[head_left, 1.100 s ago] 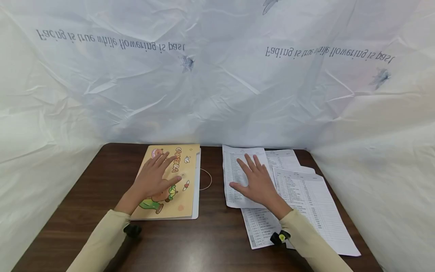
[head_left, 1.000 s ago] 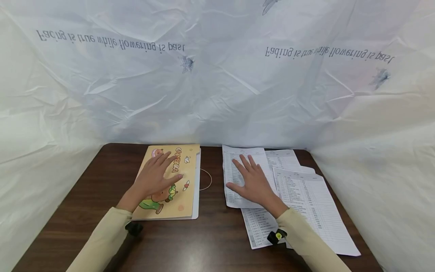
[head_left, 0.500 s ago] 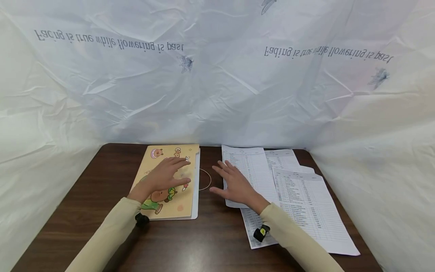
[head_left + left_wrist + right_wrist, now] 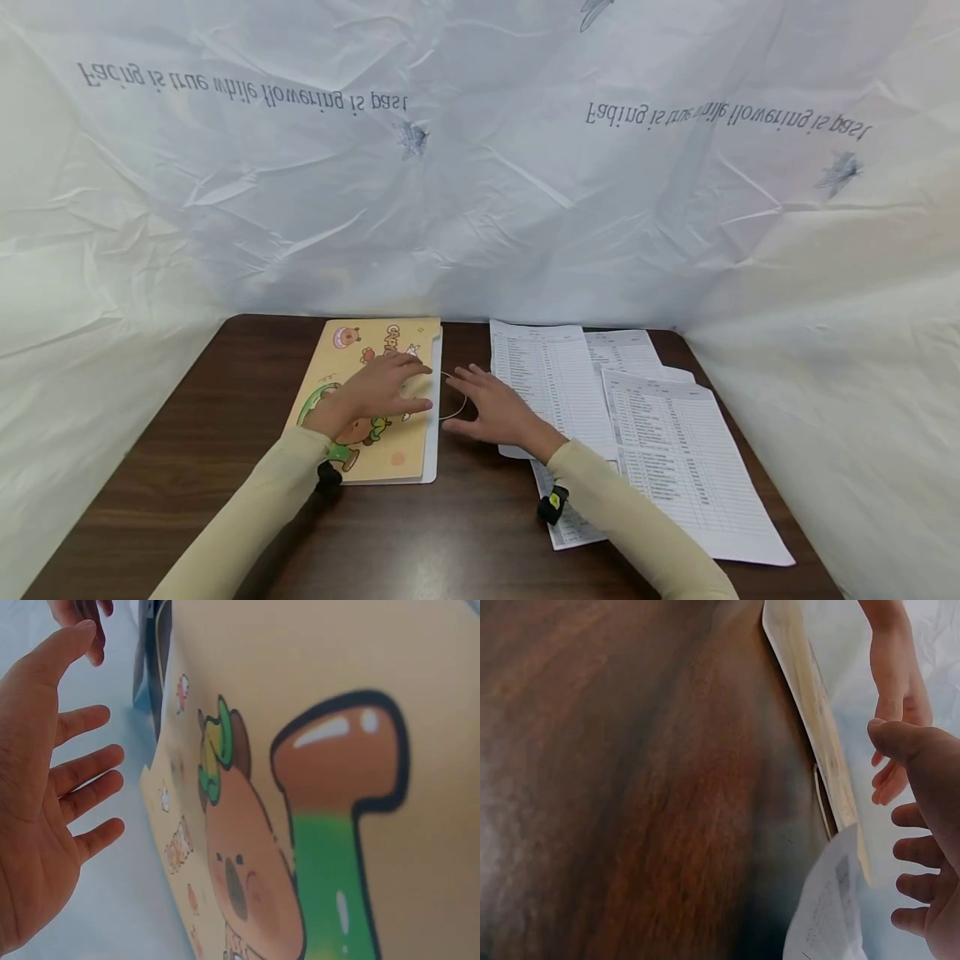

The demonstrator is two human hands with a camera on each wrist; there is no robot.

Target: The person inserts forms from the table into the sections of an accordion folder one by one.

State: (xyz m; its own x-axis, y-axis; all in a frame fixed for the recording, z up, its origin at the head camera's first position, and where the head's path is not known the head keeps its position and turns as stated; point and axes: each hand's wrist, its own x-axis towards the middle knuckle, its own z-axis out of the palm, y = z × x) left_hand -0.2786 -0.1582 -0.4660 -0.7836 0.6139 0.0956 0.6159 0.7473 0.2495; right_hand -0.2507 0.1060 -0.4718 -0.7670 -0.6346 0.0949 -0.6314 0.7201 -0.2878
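A yellow cartoon folder [image 4: 397, 460] lies on the left of the table, its white inner edge showing on the right. My left hand [image 4: 375, 388] hovers over it with fingers spread toward the right; the left wrist view has the hand [image 4: 34, 780] apart from the printed cover [image 4: 435, 847]. A thin elastic loop [image 4: 466, 400] sticks out from the folder's right side. Over that loop hangs my right hand [image 4: 497, 410], fingers relaxed and holding nothing. In the right wrist view its fingers [image 4: 919, 853] are apart from the folder's edge [image 4: 821, 727].
Several printed sheets [image 4: 678, 467] overlap on the right of the dark wooden table [image 4: 450, 550]. One sheet [image 4: 558, 375] lies nearest the folder. White printed sheeting [image 4: 480, 208] hangs behind the table and along both sides.
My right hand has moved left, off the printed sheets to the elastic loop. My left hand has shifted right across the folder toward its edge. Folder and sheets stay put.
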